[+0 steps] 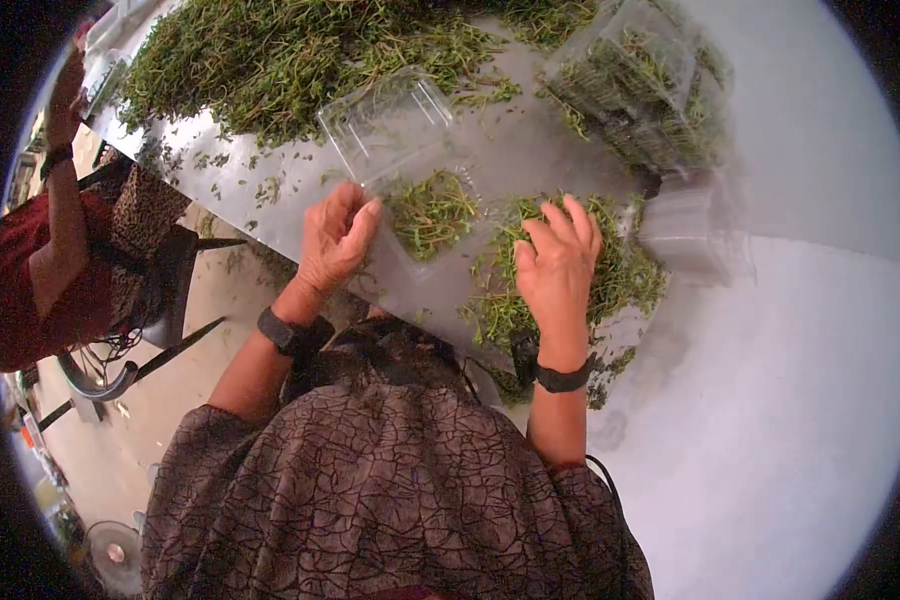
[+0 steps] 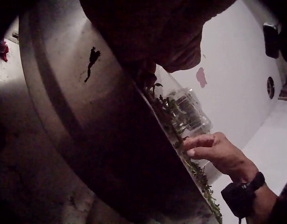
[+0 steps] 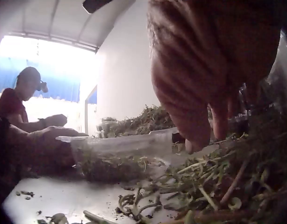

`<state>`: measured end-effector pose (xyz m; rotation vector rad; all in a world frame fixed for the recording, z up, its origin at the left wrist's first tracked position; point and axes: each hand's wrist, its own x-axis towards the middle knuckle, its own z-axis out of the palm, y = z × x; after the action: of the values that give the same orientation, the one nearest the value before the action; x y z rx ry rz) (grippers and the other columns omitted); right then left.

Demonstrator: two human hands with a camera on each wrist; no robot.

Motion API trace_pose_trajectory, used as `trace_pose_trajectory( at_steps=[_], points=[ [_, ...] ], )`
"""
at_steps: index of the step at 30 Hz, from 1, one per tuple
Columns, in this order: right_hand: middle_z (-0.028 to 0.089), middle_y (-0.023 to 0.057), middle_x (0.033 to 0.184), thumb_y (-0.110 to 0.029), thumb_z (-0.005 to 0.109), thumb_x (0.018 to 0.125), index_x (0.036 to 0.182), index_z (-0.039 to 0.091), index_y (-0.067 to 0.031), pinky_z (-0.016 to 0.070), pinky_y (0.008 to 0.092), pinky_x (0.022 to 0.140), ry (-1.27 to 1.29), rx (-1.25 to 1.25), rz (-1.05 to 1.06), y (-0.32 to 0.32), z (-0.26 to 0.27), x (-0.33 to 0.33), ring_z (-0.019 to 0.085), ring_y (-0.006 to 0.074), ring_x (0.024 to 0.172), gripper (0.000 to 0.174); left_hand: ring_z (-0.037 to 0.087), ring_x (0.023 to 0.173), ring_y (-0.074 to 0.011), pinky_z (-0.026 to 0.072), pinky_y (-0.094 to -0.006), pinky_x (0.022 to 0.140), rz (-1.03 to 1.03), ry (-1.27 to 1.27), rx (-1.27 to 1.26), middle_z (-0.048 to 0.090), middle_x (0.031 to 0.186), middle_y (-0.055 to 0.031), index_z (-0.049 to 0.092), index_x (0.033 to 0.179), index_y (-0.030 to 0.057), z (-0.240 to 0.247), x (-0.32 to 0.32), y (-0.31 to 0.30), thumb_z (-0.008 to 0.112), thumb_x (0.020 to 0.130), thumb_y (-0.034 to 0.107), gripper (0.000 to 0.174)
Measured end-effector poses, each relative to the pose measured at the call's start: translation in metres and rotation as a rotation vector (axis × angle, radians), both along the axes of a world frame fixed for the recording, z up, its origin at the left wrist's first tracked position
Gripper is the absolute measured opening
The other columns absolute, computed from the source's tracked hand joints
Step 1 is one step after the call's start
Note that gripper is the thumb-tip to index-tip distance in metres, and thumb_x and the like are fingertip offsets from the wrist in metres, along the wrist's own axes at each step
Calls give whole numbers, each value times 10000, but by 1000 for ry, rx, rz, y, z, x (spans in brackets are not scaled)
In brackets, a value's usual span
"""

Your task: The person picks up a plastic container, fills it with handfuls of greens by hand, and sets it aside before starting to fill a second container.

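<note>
A clear plastic box with its lid [image 1: 388,115] raised stands on the metal table, green sprigs [image 1: 432,212] inside it. My left hand [image 1: 338,238] holds the box's near left edge with thumb and fingers; in the right wrist view that hand [image 3: 45,142] is at the box's rim. To the right, my right hand [image 1: 560,270] is over a loose pile of sprigs [image 1: 500,300], fingers slightly bent and spread. In the right wrist view the fingertips of my right hand [image 3: 213,70] reach down to the stems; whether they pinch any is hidden.
A big heap of greens [image 1: 270,60] covers the table's far side. Filled clear boxes [image 1: 630,80] are stacked at the far right, beside nested empty containers [image 1: 695,228]. Another person [image 3: 22,98] works at the left. A white wall [image 1: 820,400] borders the right.
</note>
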<state>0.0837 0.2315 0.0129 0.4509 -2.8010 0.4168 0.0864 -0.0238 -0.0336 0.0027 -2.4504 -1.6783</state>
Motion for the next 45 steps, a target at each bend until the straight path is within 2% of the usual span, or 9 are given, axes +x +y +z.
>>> trace_pose_trajectory(
  at_steps=[10, 16, 19, 27, 29, 33, 35, 42, 45],
  points=[
    [577, 157, 1056, -52, 605, 689, 743, 642, 0, 258, 544, 1032, 4, 96, -12, -9, -16, -8, 420, 347, 1174, 84, 437, 489, -159, 384, -295, 482, 18, -1, -15, 474, 544, -84, 503, 730, 4, -13, 0, -1, 591, 812, 166, 202],
    [611, 105, 993, -24, 603, 676, 754, 652, -32, 300, 490, 1015, 13, -90, -57, 4, -10, -6, 463, 320, 1137, 92, 455, 490, -165, 389, -298, 479, 13, 3, -3, 479, 544, -88, 512, 726, 0, -7, 0, -2, 597, 806, 169, 205],
    [633, 80, 976, 23, 627, 673, 791, 647, -49, 385, 406, 961, 56, -324, -109, 4, 11, -5, 500, 295, 1114, 140, 480, 485, -185, 397, -313, 479, 10, 31, -34, 493, 549, -98, 518, 729, -2, -7, -1, -1, 598, 802, 178, 211],
    [639, 79, 989, 22, 639, 686, 807, 647, -53, 405, 400, 941, 134, -405, 7, -25, 52, -17, 523, 299, 1094, 143, 516, 491, -270, 417, -355, 494, 1, 50, -59, 507, 563, -147, 522, 741, -2, -11, -1, -2, 598, 794, 189, 212],
    [629, 88, 1033, -1, 646, 693, 820, 653, -51, 392, 405, 954, 138, -402, 120, -36, 53, -22, 509, 301, 1112, 137, 516, 491, -271, 416, -355, 494, 5, 50, -70, 504, 558, -147, 527, 749, -4, -12, -2, -1, 599, 796, 193, 215],
    [613, 117, 1095, -45, 666, 705, 879, 671, -45, 370, 410, 974, 93, -359, 80, -40, 36, -21, 488, 313, 1135, 175, 504, 486, -250, 408, -349, 490, 11, 65, -72, 493, 553, -141, 525, 754, -7, -9, -2, -2, 603, 798, 199, 225],
    [612, 120, 1097, -43, 667, 706, 882, 671, -42, 374, 411, 971, 86, -353, 35, -28, 35, -17, 489, 314, 1134, 176, 490, 482, -231, 401, -340, 485, -2, -3, -36, 486, 548, -136, 524, 746, -11, -9, 0, -2, 608, 799, 206, 239],
    [613, 121, 1085, -40, 663, 715, 877, 668, -32, 382, 416, 960, 59, -293, -160, 7, 35, 4, 491, 308, 1129, 163, 469, 484, -195, 398, -330, 482, -14, 10, -3, 495, 554, -129, 525, 707, -14, -13, -1, -1, 618, 814, 229, 282],
    [617, 120, 1067, -73, 663, 715, 870, 668, -28, 360, 430, 964, 70, -175, -204, 21, 24, 17, 480, 299, 1131, 161, 462, 508, -164, 401, -315, 493, -6, -22, -8, 499, 563, -115, 536, 719, -19, -8, 0, -1, 618, 825, 228, 281]
  ],
)
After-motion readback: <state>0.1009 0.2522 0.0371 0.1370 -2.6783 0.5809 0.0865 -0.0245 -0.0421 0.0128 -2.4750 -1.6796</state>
